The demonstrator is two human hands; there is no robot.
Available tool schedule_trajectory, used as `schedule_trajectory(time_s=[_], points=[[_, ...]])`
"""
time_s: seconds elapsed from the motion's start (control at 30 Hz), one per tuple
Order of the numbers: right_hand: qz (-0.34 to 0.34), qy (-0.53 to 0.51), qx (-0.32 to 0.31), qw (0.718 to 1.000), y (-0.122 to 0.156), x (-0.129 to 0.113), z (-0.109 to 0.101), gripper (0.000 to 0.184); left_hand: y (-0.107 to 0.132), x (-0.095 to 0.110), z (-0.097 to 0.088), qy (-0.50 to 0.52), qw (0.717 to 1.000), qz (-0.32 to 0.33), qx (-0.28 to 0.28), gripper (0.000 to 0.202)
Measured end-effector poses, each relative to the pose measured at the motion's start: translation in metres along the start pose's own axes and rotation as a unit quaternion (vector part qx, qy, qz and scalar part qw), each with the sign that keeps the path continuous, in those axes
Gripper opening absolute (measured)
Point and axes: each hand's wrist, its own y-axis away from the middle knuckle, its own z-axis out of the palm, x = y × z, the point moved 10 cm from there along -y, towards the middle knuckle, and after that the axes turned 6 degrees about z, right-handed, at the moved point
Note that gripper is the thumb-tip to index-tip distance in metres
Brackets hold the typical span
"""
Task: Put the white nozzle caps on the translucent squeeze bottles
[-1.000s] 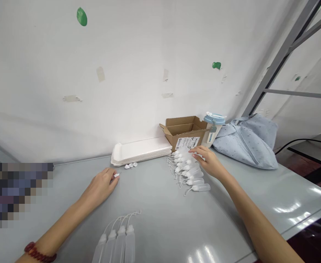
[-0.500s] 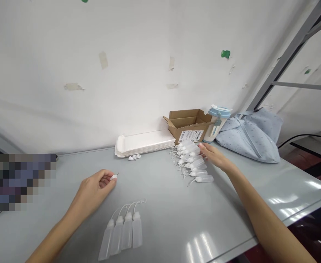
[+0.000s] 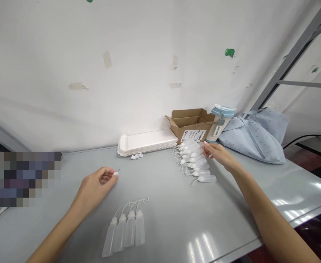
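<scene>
My left hand [image 3: 96, 186] is raised a little over the grey table [image 3: 177, 219], its fingers pinched on a small white needle-tip cap [image 3: 114, 174]. My right hand [image 3: 219, 155] reaches to the far right, fingers on the top of a row of several small translucent squeeze bottles [image 3: 195, 162]. Whether it grips one is unclear. Several more of the same bottles [image 3: 126, 232] lie side by side near the table's front. Three loose white caps [image 3: 136, 156] lie in front of a stack of white trays [image 3: 146, 142].
An open cardboard box [image 3: 192, 124], a blue-lidded cup [image 3: 220, 122] and a pale blue cloth bag [image 3: 255, 137] stand at the back right against the white wall. A grey metal frame [image 3: 292, 58] rises on the right. The table's edge runs along the lower right.
My left hand lifted off the table with the cap pinched in it. My right hand slid from on top of the bottle row to its far right side. The camera tilted down slightly.
</scene>
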Motion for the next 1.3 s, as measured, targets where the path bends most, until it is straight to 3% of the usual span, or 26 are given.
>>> schedule_trajectory(time_s=[0.37,0.5,0.6,0.67,0.7,0.73,0.77,0.83,0.87,0.93,0.97,1.03,1.3], points=[[-0.024,0.036,0.026,0.999,0.004,-0.01,-0.005,0.061,0.001,-0.004,0.002,0.062,0.998,-0.022,-0.001,0.036],[-0.036,0.069,0.051,0.996,0.004,-0.014,-0.011,0.058,0.005,-0.004,0.0,0.155,0.986,-0.054,0.004,0.036],[-0.051,0.098,0.111,0.988,0.011,-0.024,-0.018,0.05,0.012,0.01,-0.004,0.252,0.967,-0.034,0.009,0.033],[-0.096,0.114,0.179,0.972,0.03,-0.044,-0.016,0.04,0.018,0.025,-0.005,0.258,0.966,0.005,-0.002,0.029],[-0.152,0.121,0.225,0.955,0.048,-0.061,-0.013,0.034,0.021,0.033,-0.003,0.245,0.969,0.025,-0.017,0.027],[-0.221,0.115,0.232,0.94,0.069,-0.08,0.0,0.028,0.025,0.041,0.001,0.239,0.969,0.043,-0.036,0.025],[-0.293,0.102,0.184,0.933,0.09,-0.097,0.024,0.023,0.028,0.048,0.005,0.239,0.967,0.061,-0.056,0.023],[-0.397,0.106,-0.061,0.91,0.136,-0.119,0.098,0.017,0.033,0.057,0.011,0.254,0.962,0.075,-0.072,0.021],[-0.435,0.124,-0.168,0.876,0.164,-0.123,0.131,0.016,0.034,0.059,0.012,0.262,0.96,0.074,-0.069,0.022],[-0.492,0.182,-0.285,0.802,0.212,-0.122,0.174,0.02,0.034,0.062,0.013,0.274,0.958,0.068,-0.059,0.026],[-0.497,0.202,-0.303,0.788,0.224,-0.119,0.185,0.022,0.034,0.063,0.014,0.277,0.957,0.067,-0.057,0.027],[-0.486,0.227,-0.313,0.784,0.231,-0.113,0.196,0.024,0.035,0.066,0.015,0.283,0.955,0.069,-0.057,0.027],[-0.463,0.254,-0.285,0.8,0.216,-0.105,0.2,0.027,0.042,0.073,0.026,0.317,0.94,0.081,-0.094,0.014]])
